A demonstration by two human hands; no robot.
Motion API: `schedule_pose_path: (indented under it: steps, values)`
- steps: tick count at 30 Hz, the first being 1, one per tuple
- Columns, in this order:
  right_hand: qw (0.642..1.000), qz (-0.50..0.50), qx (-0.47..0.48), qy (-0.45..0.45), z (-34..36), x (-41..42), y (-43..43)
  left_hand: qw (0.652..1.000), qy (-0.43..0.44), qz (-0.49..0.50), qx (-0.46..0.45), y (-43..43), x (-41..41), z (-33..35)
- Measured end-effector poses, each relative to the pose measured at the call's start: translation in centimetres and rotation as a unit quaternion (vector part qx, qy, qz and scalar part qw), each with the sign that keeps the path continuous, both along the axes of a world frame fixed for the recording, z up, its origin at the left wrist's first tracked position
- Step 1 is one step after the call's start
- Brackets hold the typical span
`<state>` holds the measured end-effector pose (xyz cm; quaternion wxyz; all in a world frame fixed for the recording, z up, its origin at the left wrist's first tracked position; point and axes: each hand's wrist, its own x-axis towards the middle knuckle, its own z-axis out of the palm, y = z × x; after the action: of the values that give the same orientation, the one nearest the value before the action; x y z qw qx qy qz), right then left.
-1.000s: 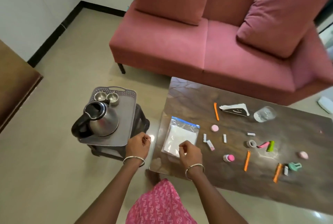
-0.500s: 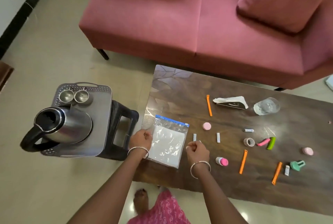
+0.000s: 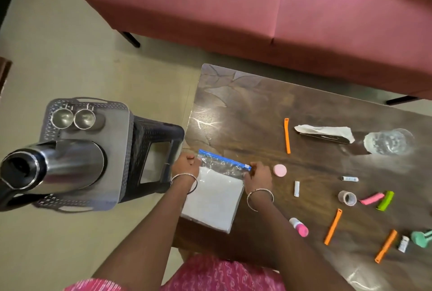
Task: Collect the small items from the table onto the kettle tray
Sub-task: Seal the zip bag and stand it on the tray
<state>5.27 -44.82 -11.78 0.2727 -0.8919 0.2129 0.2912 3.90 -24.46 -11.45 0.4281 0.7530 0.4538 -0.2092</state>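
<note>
A clear zip bag with a blue seal strip and white contents lies at the near left corner of the dark table. My left hand pinches the bag's top left corner. My right hand pinches its top right corner at the blue strip. The grey kettle tray sits on a black stool left of the table, carrying a steel kettle and two steel cups. Small items are scattered on the table: a pink round cap, a white tube, a pink-capped bottle.
Further right lie orange clips, a tape ring, pink and green clips, a teal clip, a tissue holder and a glass. A pink sofa stands behind the table.
Both hands moved up the bag from its lower edge to its top corners and took hold of the seal strip. The camera leaned in closer over the table.
</note>
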Motion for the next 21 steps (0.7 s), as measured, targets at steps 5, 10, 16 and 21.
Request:
schedule_pose_path:
  steps: [5,10,16,21]
  values:
    - [0.999,0.031,-0.007,0.004,-1.2,0.7,0.2,1.000,-0.016,0.021,-0.017,-0.7,0.6,-1.3]
    - [0.999,-0.013,0.050,-0.005,-0.1,0.8,-0.2,0.999,-0.041,0.007,-0.035,-0.3,0.0,-1.4]
    - [0.981,-0.056,0.179,-0.054,4.6,1.2,-1.1,0.976,-0.105,0.096,-0.165,1.3,-1.1,2.3]
    - [0.952,-0.105,0.267,-0.102,11.0,0.6,-2.3,0.956,-0.191,0.073,-0.209,2.3,-2.5,9.5]
